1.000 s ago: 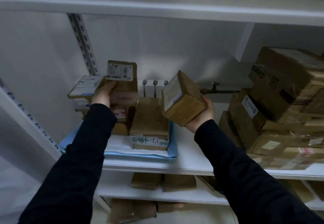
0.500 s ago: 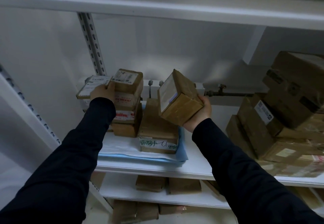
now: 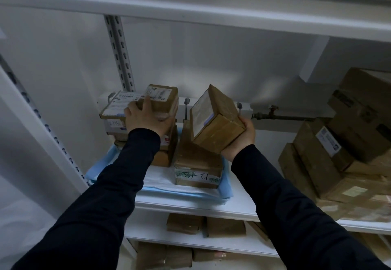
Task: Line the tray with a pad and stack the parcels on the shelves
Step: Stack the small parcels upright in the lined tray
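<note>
A blue and white pad (image 3: 160,182) lies on the white shelf (image 3: 239,204). On it stand stacks of brown parcels. My left hand (image 3: 143,117) rests on the top brown parcel (image 3: 164,100) of the left stack, fingers spread over its near edge. Beside it lies a white-labelled parcel (image 3: 118,106). My right hand (image 3: 242,137) grips a cube-shaped brown parcel (image 3: 213,119) from below, tilted, above a flat brown parcel with a green-marked label (image 3: 197,169).
A heap of larger brown parcels (image 3: 347,143) fills the right of the shelf. More parcels (image 3: 205,226) lie on the lower shelves. A slotted metal upright (image 3: 119,52) and a pipe (image 3: 281,117) run along the back wall. Another shelf board (image 3: 190,5) hangs overhead.
My left hand lowered the top parcel flat onto the left stack and now rests on it. The cube parcel in my right hand stays tilted above the flat parcel.
</note>
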The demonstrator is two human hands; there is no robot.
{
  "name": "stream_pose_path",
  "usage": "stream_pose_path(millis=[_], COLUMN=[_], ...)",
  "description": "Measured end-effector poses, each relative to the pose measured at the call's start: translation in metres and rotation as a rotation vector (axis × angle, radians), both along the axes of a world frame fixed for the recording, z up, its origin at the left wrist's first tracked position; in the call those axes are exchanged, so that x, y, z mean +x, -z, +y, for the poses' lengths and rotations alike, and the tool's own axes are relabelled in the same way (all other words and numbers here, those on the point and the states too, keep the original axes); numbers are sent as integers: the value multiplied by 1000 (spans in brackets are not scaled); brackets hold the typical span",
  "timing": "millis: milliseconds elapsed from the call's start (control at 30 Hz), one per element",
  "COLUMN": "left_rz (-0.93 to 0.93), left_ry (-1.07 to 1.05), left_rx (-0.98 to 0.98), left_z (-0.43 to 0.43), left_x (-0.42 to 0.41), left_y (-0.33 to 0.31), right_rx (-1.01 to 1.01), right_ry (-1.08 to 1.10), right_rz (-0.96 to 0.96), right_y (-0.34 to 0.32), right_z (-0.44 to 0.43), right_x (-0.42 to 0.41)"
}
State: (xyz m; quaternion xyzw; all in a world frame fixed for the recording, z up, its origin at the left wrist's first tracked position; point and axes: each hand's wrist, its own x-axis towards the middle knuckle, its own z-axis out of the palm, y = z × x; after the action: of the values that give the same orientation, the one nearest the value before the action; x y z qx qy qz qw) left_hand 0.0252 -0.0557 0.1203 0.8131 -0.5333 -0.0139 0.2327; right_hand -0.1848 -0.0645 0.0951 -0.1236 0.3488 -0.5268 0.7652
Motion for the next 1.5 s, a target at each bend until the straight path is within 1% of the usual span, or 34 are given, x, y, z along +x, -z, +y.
stream_pose_path(millis=[100,233,300,333,400,467,500,567,667,733,800,867,967,1033,1100,1133,1200,1267,1300,1367,1500], left_rz=[21,-8,55,103,190,327,428,604,757,787,762,819,1008,1188,1374,1423,1448,1449,1459,1462,1431], left_ry=[-2,-10,-15,-14,12,114,193,355,500,519,501,447,280,156,51,3,-89,-160,-180,-207,-257], left_rx=[-20,-37,-66,-110,-275,-407,-406,-325,-290,-292,-311,-333,-401,-465,-527,-558,-601,-607,-600,-557,-473], left_z=[-6,-5,-2,0,4,9,12,20,32,34,32,27,23,21,22,21,18,17,16,14,8], left_x=[3,4,2,1,-3,-9,-13,-21,-28,-27,-24,-17,-1,13,34,46,71,87,93,100,109], left_y=[3,3,1,0,-2,-11,-17,-31,-46,-49,-50,-51,-56,-59,-64,-66,-65,-65,-63,-57,-42], right_rx=[-2,-13,-27,-40,-83,-151,-194,-289,-401,-460,-548,-622,-752,-870,-878,-861,-846,-794,-762,-747,-769], right_ry=[-2,1,7,15,41,82,105,136,185,238,268,256,134,61,9,-17,-121,-293,-362,-415,-387], right_rz=[-8,-26,-42,-49,-63,-47,-9,100,287,395,558,726,840,846,830,889,1112,1283,1328,1372,1435], right_y=[-1,-2,-4,-5,-10,-16,-21,-31,-47,-61,-73,-83,-90,-89,-85,-81,-70,-57,-51,-40,-31], right_z=[1,1,2,2,3,2,1,2,4,6,5,6,13,16,14,11,1,-6,-9,-12,-14], right_x=[2,2,3,3,7,12,16,25,41,54,70,85,104,112,117,118,120,122,123,127,129])
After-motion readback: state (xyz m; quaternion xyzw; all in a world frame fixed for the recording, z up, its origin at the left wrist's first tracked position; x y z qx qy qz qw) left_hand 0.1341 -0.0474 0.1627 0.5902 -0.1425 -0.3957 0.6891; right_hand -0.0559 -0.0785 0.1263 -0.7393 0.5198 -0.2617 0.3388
